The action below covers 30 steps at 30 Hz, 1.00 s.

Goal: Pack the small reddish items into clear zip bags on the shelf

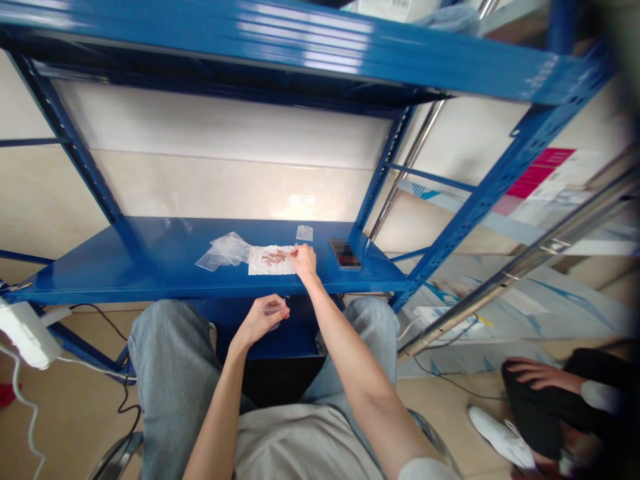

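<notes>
A small clear bag [275, 312] is being gripped by the curled fingers of the left hand [261, 319]. The right hand [304, 261] is being pinched shut, with a white paper with pink bits [273, 260] being touched just beside its fingers.

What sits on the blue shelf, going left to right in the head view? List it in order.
Clear plastic bags → white sheet with a pink-and-red pattern → right hand → blurred dark rectangular object
</notes>
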Motion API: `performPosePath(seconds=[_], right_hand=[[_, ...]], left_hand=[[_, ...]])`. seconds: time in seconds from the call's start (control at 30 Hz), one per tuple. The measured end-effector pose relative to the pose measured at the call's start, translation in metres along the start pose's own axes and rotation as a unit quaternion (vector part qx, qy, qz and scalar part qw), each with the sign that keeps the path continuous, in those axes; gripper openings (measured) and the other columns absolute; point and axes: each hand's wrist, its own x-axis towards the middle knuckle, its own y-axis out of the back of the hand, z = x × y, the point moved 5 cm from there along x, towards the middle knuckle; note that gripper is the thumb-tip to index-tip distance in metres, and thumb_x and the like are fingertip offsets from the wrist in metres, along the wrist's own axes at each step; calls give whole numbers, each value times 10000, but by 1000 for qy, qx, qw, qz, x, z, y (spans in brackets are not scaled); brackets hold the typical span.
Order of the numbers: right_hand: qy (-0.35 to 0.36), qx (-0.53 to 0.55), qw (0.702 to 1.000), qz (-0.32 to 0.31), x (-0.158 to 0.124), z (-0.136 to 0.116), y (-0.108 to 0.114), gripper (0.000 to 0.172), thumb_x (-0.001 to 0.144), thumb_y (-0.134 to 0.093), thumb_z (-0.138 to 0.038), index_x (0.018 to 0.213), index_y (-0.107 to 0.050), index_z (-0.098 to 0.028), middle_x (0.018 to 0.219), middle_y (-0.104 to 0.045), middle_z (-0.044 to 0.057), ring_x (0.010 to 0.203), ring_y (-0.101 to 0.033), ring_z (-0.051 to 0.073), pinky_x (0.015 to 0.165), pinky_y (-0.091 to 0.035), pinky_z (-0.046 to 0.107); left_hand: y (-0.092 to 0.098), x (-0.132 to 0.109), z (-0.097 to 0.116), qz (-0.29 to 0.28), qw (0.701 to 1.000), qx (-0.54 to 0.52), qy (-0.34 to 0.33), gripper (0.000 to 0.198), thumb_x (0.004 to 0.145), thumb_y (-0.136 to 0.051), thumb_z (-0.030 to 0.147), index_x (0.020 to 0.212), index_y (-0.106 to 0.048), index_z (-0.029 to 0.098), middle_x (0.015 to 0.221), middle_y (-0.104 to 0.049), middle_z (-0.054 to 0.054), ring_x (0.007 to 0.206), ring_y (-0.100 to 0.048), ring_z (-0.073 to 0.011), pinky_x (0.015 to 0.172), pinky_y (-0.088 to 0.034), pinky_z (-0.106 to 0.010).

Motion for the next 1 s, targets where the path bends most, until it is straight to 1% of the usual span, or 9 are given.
performPosePath(seconds=[0.17, 0.3, 0.4, 0.47, 0.6, 0.73, 0.77, 0.87, 1.0], right_hand=[[6, 20, 1000, 14, -2, -1, 0, 115, 856, -664, -177, 860, -777, -194, 1007, -771, 103, 1019, -686, 235, 919, -496, 293], [3, 54, 998, 31, -1, 2, 3, 155, 908, -621, -244, 929, -769, -205, 992, -789, 84, 951, -722, 204, 861, -515, 259], [1, 147, 988, 42, -1, 1, 9, 144, 886, -638, -274, 870, -758, -195, 905, -793, 73, 863, -740, 205, 793, -532, 260], [1, 239, 969, 56, -7, -4, 16, 135, 851, -665, -290, 821, -744, -185, 837, -786, 71, 812, -738, 213, 762, -543, 270], [28, 401, 913, 75, -52, -23, 36, 159, 804, -721, -333, 838, -742, -179, 847, -783, 66, 784, -729, 218, 742, -556, 295], [57, 487, 872, 0, -123, -42, 45, 173, 856, -722, -352, 931, -769, -203, 934, -788, 64, 880, -735, 228, 812, -553, 327], [58, 491, 869, -19, -137, -45, 45, 170, 875, -707, -344, 956, -770, -208, 960, -787, 66, 903, -734, 229, 811, -551, 329], [71, 453, 887, -46, -162, -49, 46, 140, 898, -684, -299, 953, -782, -216, 975, -773, 63, 904, -718, 218, 789, -537, 322], [124, 393, 909, -62, -162, -55, 51, 122, 908, -662, -229, 933, -781, -226, 948, -752, 49, 890, -690, 204, 800, -521, 327]], left_hand=[[3, -3, 5, 10, 1000, -2, -1, 412, 800, -764, 552, 825, -634, 161, 794, -685, -49, 643, -587, -115, 559, -445, -211], [3, -6, 9, 10, 1000, -15, -5, 405, 798, -768, 544, 830, -634, 163, 792, -686, -49, 662, -597, -124, 571, -463, -218], [6, -8, 10, 13, 1000, -18, -3, 401, 799, -767, 542, 832, -634, 165, 799, -689, -49, 662, -598, -123, 567, -460, -216], [9, -8, 11, 21, 1000, -13, -8, 400, 791, -774, 537, 822, -636, 163, 793, -687, -47, 660, -596, -121, 567, -453, -212], [18, -7, 7, 43, 999, 7, -1, 389, 771, -792, 513, 823, -642, 158, 776, -675, -37, 607, -563, -106, 525, -407, -199], [19, -3, 2, 49, 998, 38, -9, 349, 783, -781, 472, 823, -671, 143, 742, -654, -24, 558, -523, -96, 508, -384, -204], [17, -2, 2, 46, 998, 42, -18, 341, 783, -780, 461, 832, -690, 136, 746, -660, -30, 576, -536, -106, 525, -401, -212], [13, 0, -2, 40, 998, 49, -28, 339, 786, -774, 415, 939, -737, 115, 751, -674, -40, 600, -550, -127, 546, -416, -223], [14, 2, -8, 53, 996, 62, -20, 312, 784, -766, 361, 954, -737, 100, 675, -638, -16, 559, -514, -116, 523, -391, -219]])
